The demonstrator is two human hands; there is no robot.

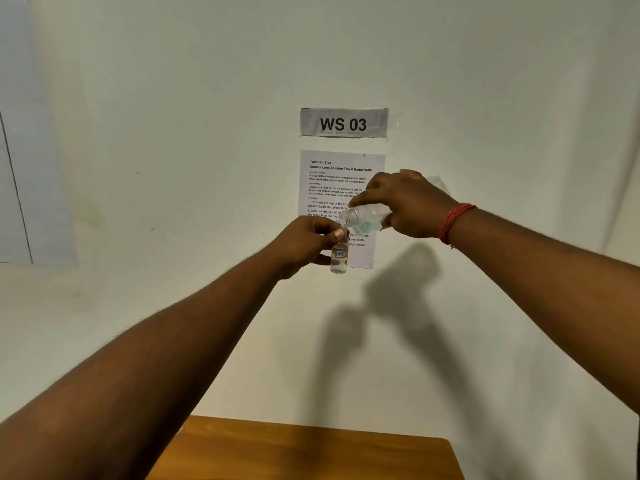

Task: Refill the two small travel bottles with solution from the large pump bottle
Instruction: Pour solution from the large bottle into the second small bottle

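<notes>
Large bottle [367, 218], clear and uncapped, lies tilted nearly flat in the air in front of the wall, well above the desk [304, 448], its mouth pointing down-left and sitting just over the neck of the small travel bottle [339, 258]. The right hand [408, 206] has its fingers wrapped round the large bottle's body from above. The left hand [306, 242] pinches the travel bottle near its top, holding it upright, with clear liquid already showing in its lower part.

The main risk, as I judge it, is spillage: the travel bottle's opening is far narrower than the pouring mouth (and both are held free in the air, with nothing steadying them), so a slight wobble or a steeper tilt could send solution down the outside and over the fingers [337, 233]. Overfilling is the second risk, since the left hand's fingers hide the neck where the level would show. Only one travel bottle is in view.
</notes>
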